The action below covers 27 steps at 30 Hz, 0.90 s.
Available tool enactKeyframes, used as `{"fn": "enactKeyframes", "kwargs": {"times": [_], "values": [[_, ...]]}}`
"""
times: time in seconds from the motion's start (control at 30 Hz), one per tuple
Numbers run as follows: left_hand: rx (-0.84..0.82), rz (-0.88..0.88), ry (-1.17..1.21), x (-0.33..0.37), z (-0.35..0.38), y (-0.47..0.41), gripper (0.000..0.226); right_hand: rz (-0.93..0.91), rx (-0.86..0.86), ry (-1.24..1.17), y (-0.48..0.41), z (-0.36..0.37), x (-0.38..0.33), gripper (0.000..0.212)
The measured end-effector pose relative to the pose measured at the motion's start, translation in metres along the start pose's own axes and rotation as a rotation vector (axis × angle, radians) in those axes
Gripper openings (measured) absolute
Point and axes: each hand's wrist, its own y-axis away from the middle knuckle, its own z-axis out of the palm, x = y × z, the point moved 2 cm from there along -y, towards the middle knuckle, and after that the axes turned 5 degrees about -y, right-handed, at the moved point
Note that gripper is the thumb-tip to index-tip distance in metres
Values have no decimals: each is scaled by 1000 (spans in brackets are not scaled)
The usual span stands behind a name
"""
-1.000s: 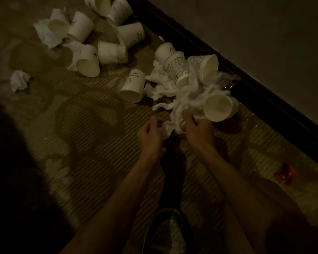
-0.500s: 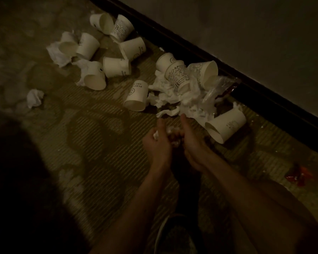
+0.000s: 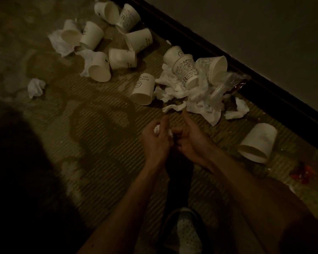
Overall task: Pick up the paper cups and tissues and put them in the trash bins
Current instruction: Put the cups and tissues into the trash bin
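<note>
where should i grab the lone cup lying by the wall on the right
Grip the lone cup across its side wall, coming from above with the right hand: it lies tipped over, mouth toward the person, so the rounded wall is exposed.

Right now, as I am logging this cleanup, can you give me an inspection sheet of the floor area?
Surface: carpet, dark stains.
Job's things: cups scattered on their sides; lone cup apart at right; tissue pile; loose tissue at left; no bin in view.
Clutter: plastic wrapper; red scrap.
Grippers: left hand grips a tissue wad; right hand against it, hold unclear.
Cables: nothing seen.
Surroundings: wall, baseboard, shoe.
</note>
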Motion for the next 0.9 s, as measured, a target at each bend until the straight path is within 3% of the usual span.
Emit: {"fn": "enactKeyframes", "kwargs": {"times": [0.2, 0.3, 0.47, 0.57, 0.7, 0.8, 0.9], "values": [[151, -102, -9, -23, -20, -22, 28, -241, 393, 573, -22, -4, -13, 59], [126, -148, -63, -29, -24, -29, 32, -330, 361, 794, -38, -11, -19, 51], [85, -170, -18, -22, -22, -29, 58, -326, 319, 1096, -59, -10, -27, 51], [63, -168, -3, -19, -21, -26, 63, -329, 359, 1045, -61, -12, -33, 48], [61, -163, 35, -15, -19, -25, 49, -311, 454, 866, -48, -21, -38, 56], [39, -169, 44, -10, -14, -26, 48, -224, 468, 553, -33, -24, -40, 57], [-105, -127, 81, 4, 10, -17, 55, -88, 373, 242, -19, -25, -38, 62]]}}
